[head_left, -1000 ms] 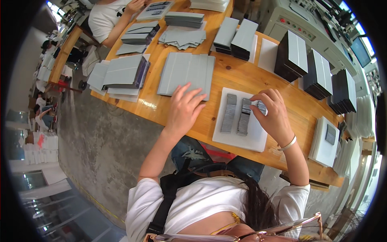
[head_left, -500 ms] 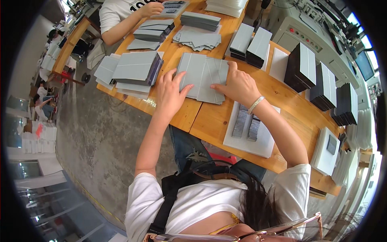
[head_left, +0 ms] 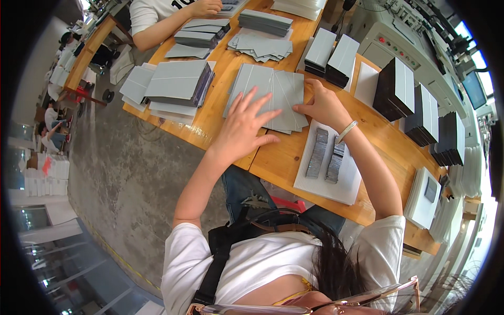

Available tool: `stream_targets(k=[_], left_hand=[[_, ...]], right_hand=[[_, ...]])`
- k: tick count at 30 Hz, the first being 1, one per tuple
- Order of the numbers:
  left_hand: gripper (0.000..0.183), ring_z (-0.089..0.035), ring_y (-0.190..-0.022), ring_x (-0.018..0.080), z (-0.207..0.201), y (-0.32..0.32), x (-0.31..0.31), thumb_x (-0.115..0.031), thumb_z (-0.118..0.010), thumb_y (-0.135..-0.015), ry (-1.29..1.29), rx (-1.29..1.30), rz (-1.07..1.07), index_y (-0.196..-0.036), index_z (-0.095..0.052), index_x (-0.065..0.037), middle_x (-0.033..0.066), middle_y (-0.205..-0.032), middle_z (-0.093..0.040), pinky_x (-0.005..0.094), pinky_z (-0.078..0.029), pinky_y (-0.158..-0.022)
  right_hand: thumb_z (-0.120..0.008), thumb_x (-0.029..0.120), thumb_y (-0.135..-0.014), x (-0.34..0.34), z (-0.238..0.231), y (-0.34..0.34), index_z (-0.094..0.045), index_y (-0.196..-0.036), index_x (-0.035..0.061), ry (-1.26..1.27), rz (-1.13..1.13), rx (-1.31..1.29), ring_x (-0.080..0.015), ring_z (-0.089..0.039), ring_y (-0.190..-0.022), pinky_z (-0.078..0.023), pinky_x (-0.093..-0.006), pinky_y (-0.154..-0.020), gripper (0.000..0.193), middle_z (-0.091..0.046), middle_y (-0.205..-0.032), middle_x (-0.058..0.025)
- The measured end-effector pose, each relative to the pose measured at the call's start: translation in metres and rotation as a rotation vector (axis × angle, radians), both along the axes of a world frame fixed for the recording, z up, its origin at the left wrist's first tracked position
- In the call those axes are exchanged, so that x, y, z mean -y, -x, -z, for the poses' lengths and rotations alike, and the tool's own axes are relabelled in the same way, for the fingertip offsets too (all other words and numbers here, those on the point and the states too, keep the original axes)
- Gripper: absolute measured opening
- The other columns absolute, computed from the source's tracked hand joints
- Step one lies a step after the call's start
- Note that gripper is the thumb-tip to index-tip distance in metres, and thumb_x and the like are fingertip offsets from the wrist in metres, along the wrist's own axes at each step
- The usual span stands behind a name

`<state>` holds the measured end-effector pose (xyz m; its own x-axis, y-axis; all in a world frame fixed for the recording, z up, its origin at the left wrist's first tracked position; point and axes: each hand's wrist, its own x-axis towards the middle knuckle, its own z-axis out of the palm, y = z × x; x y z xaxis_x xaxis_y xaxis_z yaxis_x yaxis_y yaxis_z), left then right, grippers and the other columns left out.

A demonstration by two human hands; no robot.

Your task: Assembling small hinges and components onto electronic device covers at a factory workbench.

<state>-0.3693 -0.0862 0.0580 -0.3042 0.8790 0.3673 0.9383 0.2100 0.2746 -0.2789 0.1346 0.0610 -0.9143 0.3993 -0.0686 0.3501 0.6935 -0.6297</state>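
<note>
head view, looking down: a person's two bare hands work over a wooden table. near the middle lies a fan of flat grey sheets, overlapping, their right-hand edges splayed apart.

the left hand is over the near left part of the fan, palm down, fingers spread wide, gripping nothing; whether its fingertips touch the sheets cannot be told. the right hand, with a pale bracelet at the wrist, is at the fan's right edge, thumb and fingers curved; whether they pinch a sheet cannot be told.

to the near right of the fan, below the right wrist, a white board bears two rows of small grey pieces. left of the fan stands a thick stack of grey sheets; beyond the fan is a loose grey pile. along the far right are tall dark stacks with pale grey tops. another person's forearm rests at the table's far left, and a pale machine with coloured buttons stands far right.
</note>
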Motion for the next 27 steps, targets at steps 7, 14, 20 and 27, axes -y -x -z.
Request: stream_targets(k=[7, 14, 20, 27], left_hand=[[0.055, -0.033, -0.131, 0.0317, 0.008, -0.005, 0.002, -0.044, -0.069, -0.073, 0.066, -0.074, -0.029, -0.121, -0.059, -0.020, 0.0079, -0.131, -0.049, 0.0514, -0.018, -0.111], [0.050, -0.033, -0.131, 0.0323, 0.006, -0.009, 0.003, -0.042, -0.068, -0.075, 0.044, -0.116, -0.090, -0.118, -0.060, -0.018, 0.0118, -0.131, -0.047, 0.0512, -0.020, -0.110], [0.053, -0.033, -0.130, 0.0330, 0.010, -0.008, 0.004, -0.044, -0.068, -0.075, 0.042, -0.160, -0.155, -0.120, -0.059, -0.017, 0.0131, -0.132, -0.045, 0.0509, -0.021, -0.110], [0.056, -0.033, -0.130, 0.0340, 0.010, -0.009, 0.006, -0.046, -0.066, -0.076, 0.045, -0.135, -0.092, -0.123, -0.057, -0.017, 0.0133, -0.133, -0.044, 0.0508, -0.020, -0.110]], right_hand=[[-0.081, 0.031, -0.066, -0.006, 0.003, 0.001, -0.042, -0.130, -0.0030, 0.032, -0.015, 0.040, -0.0218, -0.067, -0.069, -0.051, -0.0297, -0.067, 0.083, -0.067, -0.075, -0.0147], [-0.080, 0.025, -0.069, -0.010, -0.004, -0.002, -0.050, -0.125, -0.0025, 0.106, -0.014, 0.047, -0.0173, -0.064, -0.065, -0.049, -0.0265, -0.063, 0.069, -0.066, -0.074, -0.0111], [-0.077, 0.023, -0.071, -0.018, -0.007, -0.004, -0.065, -0.102, -0.0020, 0.160, -0.014, 0.053, -0.0148, -0.064, -0.071, -0.050, -0.0262, -0.067, 0.042, -0.067, -0.079, -0.0110], [-0.076, 0.023, -0.073, -0.018, -0.010, -0.006, -0.069, -0.090, -0.0018, 0.220, 0.006, 0.067, -0.0129, -0.062, -0.069, -0.049, -0.0250, -0.066, 0.031, -0.067, -0.077, -0.0083]])
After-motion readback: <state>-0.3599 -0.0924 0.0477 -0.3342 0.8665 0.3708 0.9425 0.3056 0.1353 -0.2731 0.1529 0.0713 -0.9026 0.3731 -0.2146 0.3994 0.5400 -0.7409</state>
